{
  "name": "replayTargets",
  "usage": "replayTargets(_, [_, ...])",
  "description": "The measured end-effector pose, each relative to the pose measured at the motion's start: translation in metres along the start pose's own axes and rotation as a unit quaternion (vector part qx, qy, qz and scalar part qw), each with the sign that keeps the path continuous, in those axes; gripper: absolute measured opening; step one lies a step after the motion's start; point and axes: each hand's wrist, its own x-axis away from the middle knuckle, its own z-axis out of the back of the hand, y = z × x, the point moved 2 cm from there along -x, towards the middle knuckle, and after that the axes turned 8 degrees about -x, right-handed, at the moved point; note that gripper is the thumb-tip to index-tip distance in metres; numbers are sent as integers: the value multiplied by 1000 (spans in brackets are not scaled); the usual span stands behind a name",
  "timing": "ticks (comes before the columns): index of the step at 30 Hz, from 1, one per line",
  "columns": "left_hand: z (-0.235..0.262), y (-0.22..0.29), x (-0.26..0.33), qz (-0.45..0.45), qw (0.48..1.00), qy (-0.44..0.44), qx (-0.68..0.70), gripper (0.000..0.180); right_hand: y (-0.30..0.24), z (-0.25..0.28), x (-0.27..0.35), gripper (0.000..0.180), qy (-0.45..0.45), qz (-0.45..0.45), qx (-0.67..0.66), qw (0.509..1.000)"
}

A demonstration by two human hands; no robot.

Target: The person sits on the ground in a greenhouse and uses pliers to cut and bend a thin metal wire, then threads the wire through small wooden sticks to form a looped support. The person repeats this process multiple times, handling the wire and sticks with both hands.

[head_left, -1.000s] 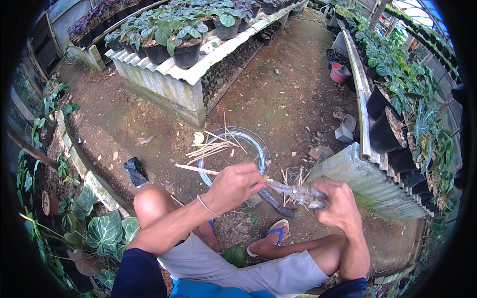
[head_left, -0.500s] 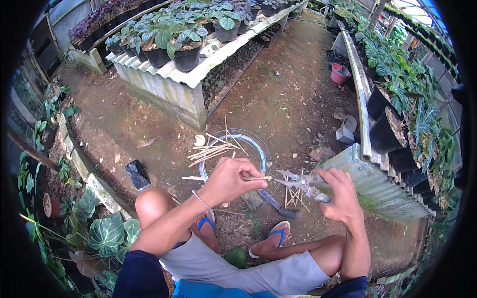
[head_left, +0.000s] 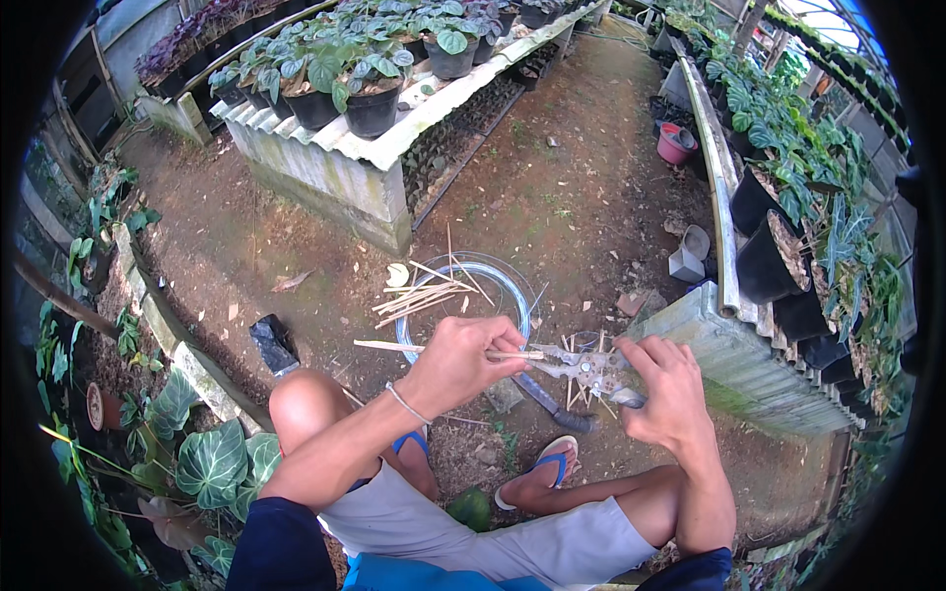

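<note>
My left hand is closed round a thin pale bamboo stick, pinching it near its right end between thumb and fingers. The stick's long end juts out to the left. My right hand grips a pair of metal pliers by the handles. Their jaws meet the stick's right tip, just beyond my left fingertips; whether they bite on it I cannot tell. Below, on the dirt, a loose pile of similar sticks lies across a coil of clear tubing or wire. More thin sticks lie under the pliers, partly hidden.
A dark-handled tool rests on the ground near my right foot. Crumpled black plastic lies to the left. Potted plants fill a corrugated bench ahead and another bench at right. A pink pot stands farther off.
The pliers have moved left, and their jaws, earlier apart from the stick, are now at its tip. The stick has shifted slightly; my left hand still holds it.
</note>
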Motion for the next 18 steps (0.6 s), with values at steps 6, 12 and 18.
replayTargets(6, [2, 1, 2, -9, 1000, -18, -8, 18, -2, 1, 0, 73, 2, 7, 10, 1000])
replayTargets(12, [2, 3, 4, -37, 998, -24, -41, 18, -1, 1, 0, 69, -2, -6, -5, 1000])
replayTargets(18, [-1, 6, 5, -77, 997, 0, -11, 22, 4, 3, 1, 63, -2, -31, -84, 996])
